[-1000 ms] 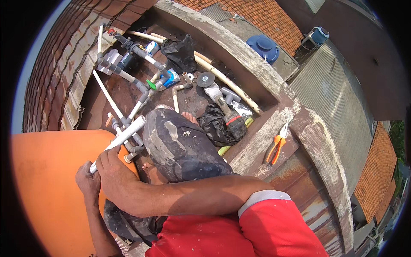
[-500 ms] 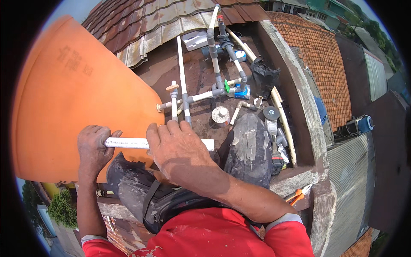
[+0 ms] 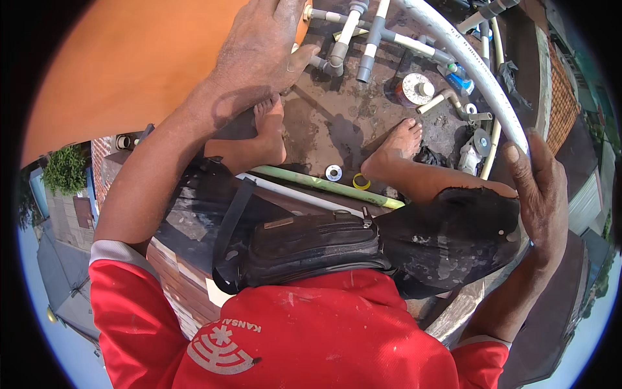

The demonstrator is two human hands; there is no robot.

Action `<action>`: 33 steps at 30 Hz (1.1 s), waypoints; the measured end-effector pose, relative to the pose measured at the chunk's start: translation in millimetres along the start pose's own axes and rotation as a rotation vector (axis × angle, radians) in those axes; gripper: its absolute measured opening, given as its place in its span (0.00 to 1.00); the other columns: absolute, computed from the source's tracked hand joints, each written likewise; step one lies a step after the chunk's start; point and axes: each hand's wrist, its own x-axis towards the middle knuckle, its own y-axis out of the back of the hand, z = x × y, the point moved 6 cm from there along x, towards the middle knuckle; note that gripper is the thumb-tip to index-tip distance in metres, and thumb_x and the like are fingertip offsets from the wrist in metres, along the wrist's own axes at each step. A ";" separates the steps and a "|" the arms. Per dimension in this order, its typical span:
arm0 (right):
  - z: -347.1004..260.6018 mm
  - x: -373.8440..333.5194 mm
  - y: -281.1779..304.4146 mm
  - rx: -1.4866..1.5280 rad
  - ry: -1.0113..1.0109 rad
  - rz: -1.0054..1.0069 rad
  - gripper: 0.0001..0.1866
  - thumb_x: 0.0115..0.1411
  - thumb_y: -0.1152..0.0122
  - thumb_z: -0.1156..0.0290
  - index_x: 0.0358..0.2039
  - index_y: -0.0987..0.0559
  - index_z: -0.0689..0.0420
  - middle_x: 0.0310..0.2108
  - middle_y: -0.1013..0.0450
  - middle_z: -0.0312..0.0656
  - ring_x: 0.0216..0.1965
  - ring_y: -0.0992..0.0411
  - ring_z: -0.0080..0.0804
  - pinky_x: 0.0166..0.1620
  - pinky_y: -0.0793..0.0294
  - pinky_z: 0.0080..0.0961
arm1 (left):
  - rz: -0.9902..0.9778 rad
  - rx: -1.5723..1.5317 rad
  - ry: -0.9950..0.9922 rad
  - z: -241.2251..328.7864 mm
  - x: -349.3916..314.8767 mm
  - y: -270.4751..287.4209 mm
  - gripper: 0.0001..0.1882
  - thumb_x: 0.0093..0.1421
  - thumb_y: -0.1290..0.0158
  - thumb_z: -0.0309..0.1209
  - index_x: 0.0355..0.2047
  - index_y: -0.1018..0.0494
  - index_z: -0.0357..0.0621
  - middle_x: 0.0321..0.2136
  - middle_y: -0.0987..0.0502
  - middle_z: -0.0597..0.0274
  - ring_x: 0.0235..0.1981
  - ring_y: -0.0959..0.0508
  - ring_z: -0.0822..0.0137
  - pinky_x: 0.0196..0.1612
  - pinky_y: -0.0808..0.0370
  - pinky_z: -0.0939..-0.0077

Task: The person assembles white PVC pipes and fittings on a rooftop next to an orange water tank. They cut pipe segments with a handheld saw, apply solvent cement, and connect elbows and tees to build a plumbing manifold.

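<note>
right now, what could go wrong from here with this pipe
The white pipe in the right hand could swing and knock the joined grey-and-white pipes. The bare right foot might get scraped on the grinder disc lying nearby. Stepping on the small white roll between the feet could cause a slip.

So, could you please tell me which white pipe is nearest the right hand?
The large white pipe arching at upper right; it meets the right hand; the others lie farther away.
</note>
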 end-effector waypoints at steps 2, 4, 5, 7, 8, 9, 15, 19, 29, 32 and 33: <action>81.2 -4.7 45.8 0.103 -0.205 0.086 0.23 0.79 0.44 0.50 0.47 0.22 0.61 0.23 0.26 0.37 0.24 0.27 0.33 0.29 0.31 0.34 | -0.118 -0.139 0.134 0.0 -12.2 -45.2 0.37 0.67 0.37 0.35 0.72 0.38 0.38 0.62 0.27 0.40 0.63 0.27 0.37 0.67 0.28 0.50; 141.5 -9.7 61.9 0.075 -0.337 0.136 0.22 0.79 0.43 0.51 0.48 0.22 0.62 0.23 0.26 0.38 0.25 0.27 0.33 0.30 0.31 0.34 | -0.745 -0.192 0.147 15.4 -50.3 -104.2 0.32 0.70 0.41 0.39 0.68 0.32 0.35 0.60 0.24 0.37 0.62 0.24 0.38 0.66 0.27 0.47; 166.7 -12.7 63.9 0.055 -0.393 0.144 0.22 0.79 0.43 0.51 0.48 0.22 0.62 0.24 0.26 0.38 0.25 0.26 0.33 0.30 0.30 0.33 | -1.124 -0.143 0.100 23.5 -78.8 -131.6 0.30 0.70 0.41 0.40 0.65 0.28 0.33 0.58 0.22 0.35 0.60 0.23 0.39 0.65 0.27 0.47; 206.7 -9.4 57.0 0.035 -0.462 0.129 0.22 0.79 0.43 0.52 0.49 0.22 0.62 0.24 0.25 0.38 0.26 0.26 0.32 0.30 0.30 0.33 | -1.648 -0.312 -0.055 39.5 -144.2 -173.1 0.27 0.69 0.41 0.43 0.57 0.22 0.32 0.51 0.18 0.35 0.55 0.18 0.38 0.63 0.25 0.48; 220.8 -3.4 48.1 0.030 -0.488 0.108 0.22 0.79 0.43 0.52 0.49 0.22 0.62 0.25 0.25 0.38 0.26 0.26 0.32 0.30 0.30 0.33 | -1.776 -0.276 -0.262 51.9 -178.1 -194.1 0.30 0.66 0.39 0.47 0.58 0.22 0.32 0.51 0.17 0.37 0.56 0.19 0.39 0.61 0.24 0.47; 232.6 -0.8 39.7 0.024 -0.512 0.086 0.22 0.78 0.43 0.53 0.50 0.22 0.63 0.25 0.25 0.39 0.26 0.26 0.32 0.31 0.30 0.32 | -1.919 -0.288 -0.241 65.5 -197.4 -206.4 0.33 0.64 0.36 0.51 0.57 0.21 0.34 0.51 0.16 0.40 0.54 0.18 0.41 0.58 0.22 0.47; 265.5 3.3 -21.7 0.054 -0.595 0.036 0.21 0.78 0.42 0.55 0.52 0.23 0.64 0.27 0.24 0.40 0.28 0.24 0.32 0.32 0.29 0.30 | -2.452 -0.320 -0.219 99.8 -227.5 -269.6 0.38 0.64 0.35 0.56 0.64 0.23 0.39 0.54 0.16 0.46 0.54 0.15 0.50 0.55 0.20 0.53; 271.9 -28.3 -36.2 0.078 -0.623 0.070 0.21 0.78 0.42 0.56 0.53 0.23 0.64 0.29 0.23 0.41 0.30 0.24 0.31 0.33 0.28 0.29 | -2.607 -0.160 -0.146 113.0 -244.0 -282.4 0.36 0.68 0.38 0.54 0.66 0.24 0.41 0.60 0.19 0.45 0.55 0.16 0.51 0.57 0.20 0.52; 271.9 -200.9 -36.9 0.166 -0.849 0.373 0.21 0.77 0.41 0.60 0.57 0.24 0.66 0.32 0.21 0.43 0.33 0.22 0.30 0.35 0.26 0.26 | -2.299 -0.194 0.004 79.1 -233.6 -258.0 0.31 0.68 0.39 0.51 0.64 0.22 0.45 0.57 0.18 0.50 0.52 0.17 0.57 0.51 0.20 0.59; 274.1 -223.7 -36.2 0.216 -0.874 0.483 0.21 0.77 0.40 0.61 0.58 0.24 0.67 0.34 0.21 0.44 0.34 0.21 0.30 0.36 0.25 0.26 | -2.212 -0.275 0.045 68.9 -222.7 -262.5 0.30 0.68 0.39 0.51 0.63 0.21 0.46 0.56 0.18 0.51 0.50 0.18 0.60 0.48 0.20 0.62; 270.1 -227.4 -43.3 0.252 -0.880 0.497 0.21 0.77 0.40 0.61 0.58 0.24 0.67 0.34 0.20 0.44 0.34 0.21 0.30 0.36 0.25 0.25 | -2.201 -0.298 0.077 61.8 -231.2 -253.0 0.29 0.69 0.39 0.51 0.63 0.21 0.46 0.55 0.17 0.52 0.49 0.18 0.60 0.47 0.20 0.63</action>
